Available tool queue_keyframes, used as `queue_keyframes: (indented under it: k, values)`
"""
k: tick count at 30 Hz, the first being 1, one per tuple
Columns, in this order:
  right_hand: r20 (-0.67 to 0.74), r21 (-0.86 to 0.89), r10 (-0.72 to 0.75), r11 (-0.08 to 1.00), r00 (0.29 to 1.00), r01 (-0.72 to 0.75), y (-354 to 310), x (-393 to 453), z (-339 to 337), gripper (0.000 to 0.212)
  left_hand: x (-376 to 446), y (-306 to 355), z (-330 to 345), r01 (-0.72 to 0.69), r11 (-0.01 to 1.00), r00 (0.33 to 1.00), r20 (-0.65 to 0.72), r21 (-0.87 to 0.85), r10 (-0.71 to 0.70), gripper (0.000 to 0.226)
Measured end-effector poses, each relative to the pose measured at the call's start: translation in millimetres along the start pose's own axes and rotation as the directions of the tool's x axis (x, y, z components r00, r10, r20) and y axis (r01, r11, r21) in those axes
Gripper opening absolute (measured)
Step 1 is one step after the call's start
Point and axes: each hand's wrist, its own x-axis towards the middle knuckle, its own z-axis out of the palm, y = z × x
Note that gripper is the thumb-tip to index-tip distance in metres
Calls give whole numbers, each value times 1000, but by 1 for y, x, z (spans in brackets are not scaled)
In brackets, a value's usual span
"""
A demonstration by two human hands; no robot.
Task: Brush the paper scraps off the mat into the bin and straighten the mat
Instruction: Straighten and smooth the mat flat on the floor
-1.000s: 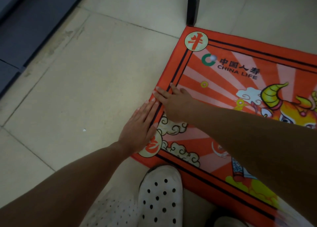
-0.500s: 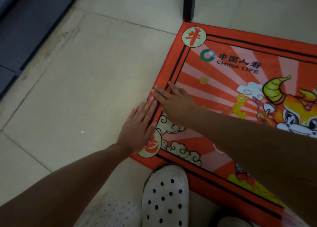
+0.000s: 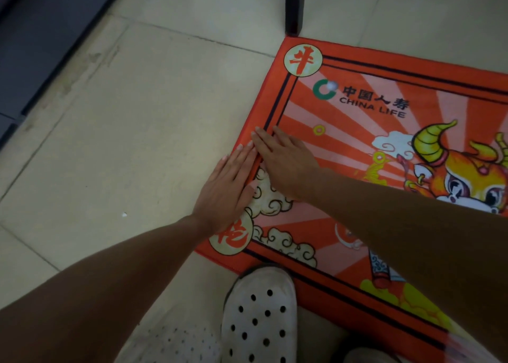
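Two hands: both lie flat, fingers straight and together, side by side at the left edge of the mat, gripping nothing.
Left hand (image 3: 224,191): palm down, partly on the floor tile and partly over the mat's orange border, its fingertips pointing away from the person.
Right hand (image 3: 286,165): palm down on the mat itself, fingers across the dark border stripes; its little-finger side touches the left hand.
Mat (image 3: 365,148): orange, printed with pale rays, clouds, a horned cartoon ox and the words CHINA LIFE; it lies on the floor at a slant to the tile joints, its far left corner just beside the dark furniture leg.
Paper scrap (image 3: 124,214): one small white fleck on the tile, well to the left of the mat and apart from both hands.
Floor (image 3: 143,121): cream tiles with grey joints.
Furniture leg (image 3: 294,5): dark, upright, at the top of the view.
Shoe (image 3: 259,316): white, perforated, its toe overlapping the mat's near edge.
Dark unit (image 3: 41,33): along the upper left; what it is cannot be told.
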Motion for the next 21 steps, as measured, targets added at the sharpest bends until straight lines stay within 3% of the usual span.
queue_keyframes:
  k: [10,21]
  values:
    - [-46,7,75,997,996,-75,21,-2,-7,74,29,10,-1,-60,998,998,-13,24,60,62]
    - [-52,27,73,997,996,-72,25,-4,-4,73,34,8,10,-4,1000,1000,6,-12,4,65]
